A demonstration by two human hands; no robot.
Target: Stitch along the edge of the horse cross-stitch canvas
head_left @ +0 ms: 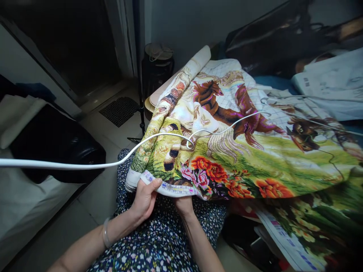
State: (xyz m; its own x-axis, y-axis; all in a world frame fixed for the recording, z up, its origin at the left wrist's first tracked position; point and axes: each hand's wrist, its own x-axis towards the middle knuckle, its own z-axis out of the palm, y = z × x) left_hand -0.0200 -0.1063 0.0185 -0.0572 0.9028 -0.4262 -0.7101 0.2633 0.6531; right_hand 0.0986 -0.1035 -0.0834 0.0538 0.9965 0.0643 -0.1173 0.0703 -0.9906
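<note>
A large cross-stitch cloth [241,151] with brown horses, green grass and orange flowers lies spread across my lap and a surface to the right. Its left end is rolled up. My left hand [145,198] grips the cloth's near edge, thumb on top of the printed colour strip. My right hand [184,204] reaches under the same edge, its fingers hidden beneath the cloth. A white cable [85,164] runs from the left edge across the cloth.
A black bag [56,147] sits on a white surface at the left. A dark stand [157,71] and floor mat [119,110] are behind. A printed pattern sheet [286,241] lies under the cloth at lower right. Bags and white paper [331,83] crowd the back right.
</note>
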